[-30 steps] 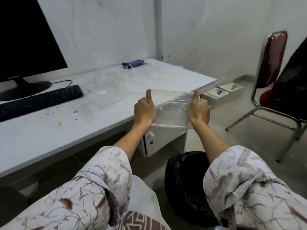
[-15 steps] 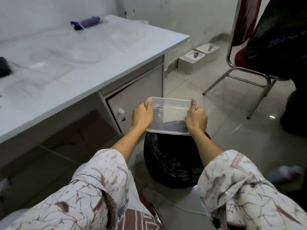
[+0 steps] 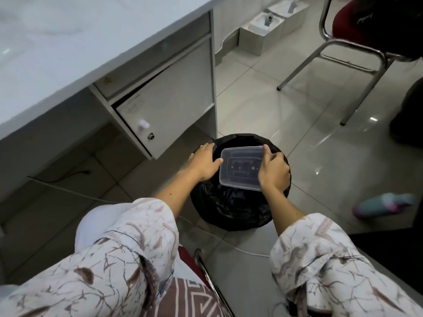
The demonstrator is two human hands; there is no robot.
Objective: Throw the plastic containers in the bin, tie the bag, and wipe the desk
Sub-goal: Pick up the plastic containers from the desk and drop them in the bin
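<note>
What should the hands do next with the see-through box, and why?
Probably let go. The clear container already sits over the open mouth of the black-bagged bin, gripped by the right hand, with the left hand loosening at its edge.

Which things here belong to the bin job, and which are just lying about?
Job:
clear plastic container, held over the bin by the right hand
left hand, fingers straight
black bin bag
desk

Lying about:
chair
white boxes
colourful cloth
white cable
</note>
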